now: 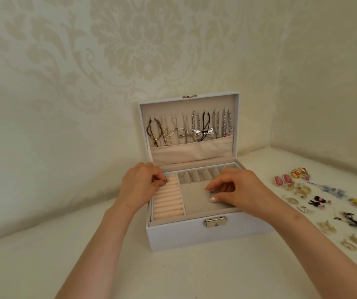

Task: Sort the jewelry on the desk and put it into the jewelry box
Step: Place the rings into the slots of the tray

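A small ring (pixel 166 180) is pinched in the left grip (pixel 159 180) at the far end of the jewelry box's (pixel 194 234) ring rolls (pixel 169 199), while a small earring (pixel 213 192) is pinched in the right grip (pixel 211 194) over its dotted pad (pixel 194 201)

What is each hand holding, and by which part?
Left hand pinches a small ring over the ring rolls. Right hand pinches a small silver piece; which part cannot be told.

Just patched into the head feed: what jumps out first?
The open white jewelry box sits centre on the desk, necklaces hanging in a row inside its raised lid. Both hands work over its tray: the left hand at the ring rolls, the right hand pinching something small over the dotted earring pad. Loose earrings lie scattered right of the box.
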`<action>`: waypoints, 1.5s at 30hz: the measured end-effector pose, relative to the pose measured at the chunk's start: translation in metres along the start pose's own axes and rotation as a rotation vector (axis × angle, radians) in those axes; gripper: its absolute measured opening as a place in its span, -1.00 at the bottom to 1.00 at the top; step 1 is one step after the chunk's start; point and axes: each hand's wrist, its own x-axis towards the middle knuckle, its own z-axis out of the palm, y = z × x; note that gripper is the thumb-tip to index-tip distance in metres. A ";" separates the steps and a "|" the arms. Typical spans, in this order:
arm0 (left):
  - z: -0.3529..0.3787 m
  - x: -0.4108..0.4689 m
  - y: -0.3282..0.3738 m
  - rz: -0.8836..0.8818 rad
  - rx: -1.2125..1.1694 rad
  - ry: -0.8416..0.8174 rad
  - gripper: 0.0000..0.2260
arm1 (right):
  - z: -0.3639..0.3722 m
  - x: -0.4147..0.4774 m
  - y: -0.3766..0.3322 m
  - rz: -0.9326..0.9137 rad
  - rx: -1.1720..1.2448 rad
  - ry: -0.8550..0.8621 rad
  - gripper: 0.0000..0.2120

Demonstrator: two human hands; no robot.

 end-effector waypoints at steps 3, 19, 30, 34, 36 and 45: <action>-0.002 -0.002 0.002 0.069 0.117 0.038 -0.92 | 0.000 0.000 0.001 -0.022 -0.009 0.026 -0.84; -0.006 -0.022 0.059 0.241 -0.589 -0.152 -0.75 | 0.002 -0.002 -0.006 -0.030 0.493 0.085 -0.75; -0.013 -0.014 0.040 0.183 -0.511 -0.058 -0.77 | 0.002 -0.005 -0.010 -0.029 0.340 0.024 -0.87; -0.014 -0.007 0.016 0.084 -0.409 -0.028 -0.79 | 0.003 -0.005 -0.011 -0.036 0.300 0.038 -0.89; -0.010 -0.007 0.011 0.083 -0.341 -0.052 -0.78 | 0.003 -0.006 -0.010 -0.045 0.287 0.035 -0.89; -0.010 -0.003 -0.001 0.063 -0.155 -0.015 -0.71 | 0.002 -0.005 -0.007 -0.055 0.259 0.029 -0.94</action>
